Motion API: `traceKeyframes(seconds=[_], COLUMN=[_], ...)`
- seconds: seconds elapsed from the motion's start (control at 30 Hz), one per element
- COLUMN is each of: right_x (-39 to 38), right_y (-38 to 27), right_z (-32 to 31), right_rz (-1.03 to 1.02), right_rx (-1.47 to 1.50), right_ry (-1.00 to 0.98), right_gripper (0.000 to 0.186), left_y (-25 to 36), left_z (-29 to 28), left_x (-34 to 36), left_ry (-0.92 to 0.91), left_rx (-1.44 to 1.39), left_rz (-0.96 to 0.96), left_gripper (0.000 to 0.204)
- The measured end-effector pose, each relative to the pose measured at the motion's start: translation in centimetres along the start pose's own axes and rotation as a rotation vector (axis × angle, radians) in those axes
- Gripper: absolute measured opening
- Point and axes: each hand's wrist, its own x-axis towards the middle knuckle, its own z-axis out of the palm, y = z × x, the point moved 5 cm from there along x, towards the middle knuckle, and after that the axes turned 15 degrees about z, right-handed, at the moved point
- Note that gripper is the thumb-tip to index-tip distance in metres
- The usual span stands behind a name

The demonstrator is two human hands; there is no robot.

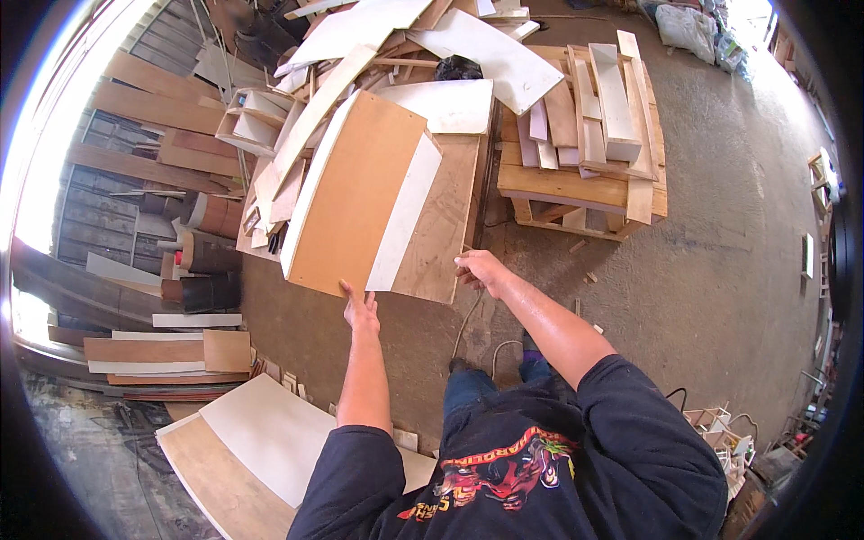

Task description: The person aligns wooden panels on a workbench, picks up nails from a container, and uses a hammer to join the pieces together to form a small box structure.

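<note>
My left hand is at the near edge of an orange-brown board, fingers apart and upright, seeming to touch the edge. Beside that board runs a white strip, and its left side shows a white edge. All of this lies on a brown wooden worktop. To the right, my right hand is closed in a pinch by the worktop's near right corner. Whatever its fingers hold is too small to make out.
Piled white panels cover the far worktop. At right stands a wooden bench stacked with narrow boards. Left of me lie stacked boards and a large white panel. A cable runs on the floor by my feet.
</note>
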Motion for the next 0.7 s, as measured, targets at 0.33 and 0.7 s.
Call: traceKeyframes(seconds=[0.33,0.7], right_x=[0.8,8.8], right_y=[-2.8,-11.7], right_z=[3.7,10.3], right_rz=[-0.069,-0.238], right_rx=[-0.032,0.318], right_ry=[-0.079,0.045], right_gripper=[0.046,0.055], left_y=[0.8,1.1], left_z=[-1.8,-1.1], left_x=[-0.6,-1.8], left_ry=[-0.006,-0.181], left_rx=[0.196,0.126], left_rz=[0.035,0.051], left_gripper=[0.084,0.052])
